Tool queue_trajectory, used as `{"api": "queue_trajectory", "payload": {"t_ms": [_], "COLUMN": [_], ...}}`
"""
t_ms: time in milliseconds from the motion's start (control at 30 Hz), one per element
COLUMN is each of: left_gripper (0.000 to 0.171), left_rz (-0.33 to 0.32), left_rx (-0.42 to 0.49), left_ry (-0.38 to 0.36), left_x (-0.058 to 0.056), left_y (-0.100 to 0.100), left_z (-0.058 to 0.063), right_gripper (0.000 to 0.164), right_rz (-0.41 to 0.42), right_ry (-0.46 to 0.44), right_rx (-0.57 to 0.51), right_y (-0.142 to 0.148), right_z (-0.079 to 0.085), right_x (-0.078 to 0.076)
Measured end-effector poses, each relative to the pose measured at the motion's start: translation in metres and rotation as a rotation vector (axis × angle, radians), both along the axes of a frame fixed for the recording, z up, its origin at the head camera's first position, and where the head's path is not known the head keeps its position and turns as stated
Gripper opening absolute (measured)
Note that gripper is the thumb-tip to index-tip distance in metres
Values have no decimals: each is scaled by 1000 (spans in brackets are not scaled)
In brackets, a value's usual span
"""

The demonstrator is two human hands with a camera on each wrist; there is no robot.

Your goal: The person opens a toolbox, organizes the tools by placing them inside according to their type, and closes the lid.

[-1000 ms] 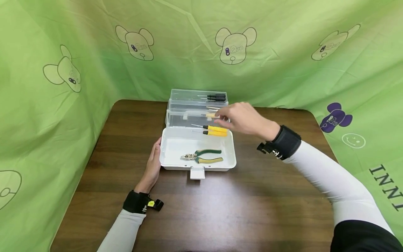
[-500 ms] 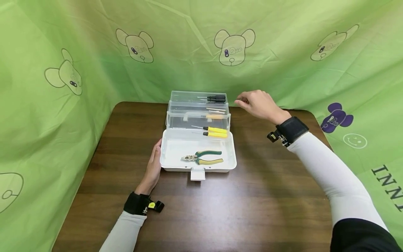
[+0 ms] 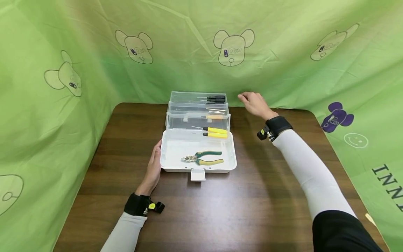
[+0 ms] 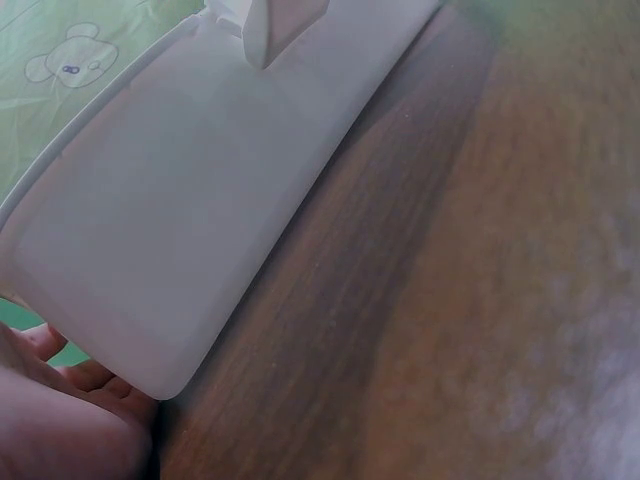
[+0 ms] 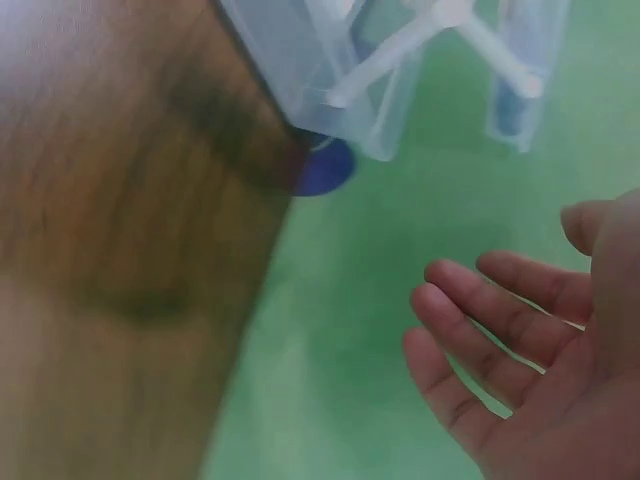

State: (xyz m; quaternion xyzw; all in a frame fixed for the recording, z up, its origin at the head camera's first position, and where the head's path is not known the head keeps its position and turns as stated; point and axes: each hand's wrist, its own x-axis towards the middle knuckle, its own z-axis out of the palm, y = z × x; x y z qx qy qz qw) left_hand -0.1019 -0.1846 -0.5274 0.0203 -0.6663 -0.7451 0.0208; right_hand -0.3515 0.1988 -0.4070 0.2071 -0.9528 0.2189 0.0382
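Observation:
A toolbox stands open on the table, with a white base (image 3: pixel 176 143) and clear stepped trays (image 3: pixel 179 122) behind it. In the base lie combination pliers (image 3: pixel 206 158) with green and yellow handles. Yellow-handled screwdrivers (image 3: pixel 216 132) lie behind the pliers, and black-handled screwdrivers (image 3: pixel 216 99) are in the rearmost tray. My left hand (image 3: pixel 153 163) rests along the base's left side; in the left wrist view its fingers (image 4: pixel 100 385) are partly hidden behind the corner. To the right of the trays, my right hand (image 3: pixel 255 104) holds nothing, its fingers (image 5: pixel 490 350) loosely bent.
A latch (image 3: pixel 197 175) hangs at the front of the base. White hinge arms (image 5: pixel 400 45) show on the side of the trays in the right wrist view. Green printed cloth (image 3: pixel 189 66) hangs behind the brown wooden table (image 3: pixel 252 196).
My right hand has moved from over the trays to the right and back, clear of the toolbox. The left hand, toolbox and tools stay in place.

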Motion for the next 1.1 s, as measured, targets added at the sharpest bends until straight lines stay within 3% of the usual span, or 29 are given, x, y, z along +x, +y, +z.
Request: {"api": "queue_trajectory", "payload": {"t_ms": [167, 367, 467, 633, 867, 1100], "left_gripper": [64, 64, 63, 64, 64, 63], "left_rz": [1, -1, 1, 7, -4, 5], "left_rx": [-11, -19, -24, -27, -25, -23], "left_ry": [4, 1, -8, -23, -8, -11], "left_x": [-1, -1, -1, -1, -2, 0], "left_y": [-1, -1, -1, -1, 0, 0], "left_z": [1, 0, 0, -1, -1, -1], "right_gripper": [61, 67, 68, 71, 73, 69], "right_rz": [-69, -106, -92, -96, -134, -109], "right_ry": [-129, -404, -480, -565, -647, -723], "right_rx": [-136, -477, -584, -674, -707, -884], "right_y": [-5, -18, -25, -34, -38, -44], "right_z": [-26, -47, -56, -70, -79, -85], "right_x": [-8, -10, -11, -12, -7, -10]}}
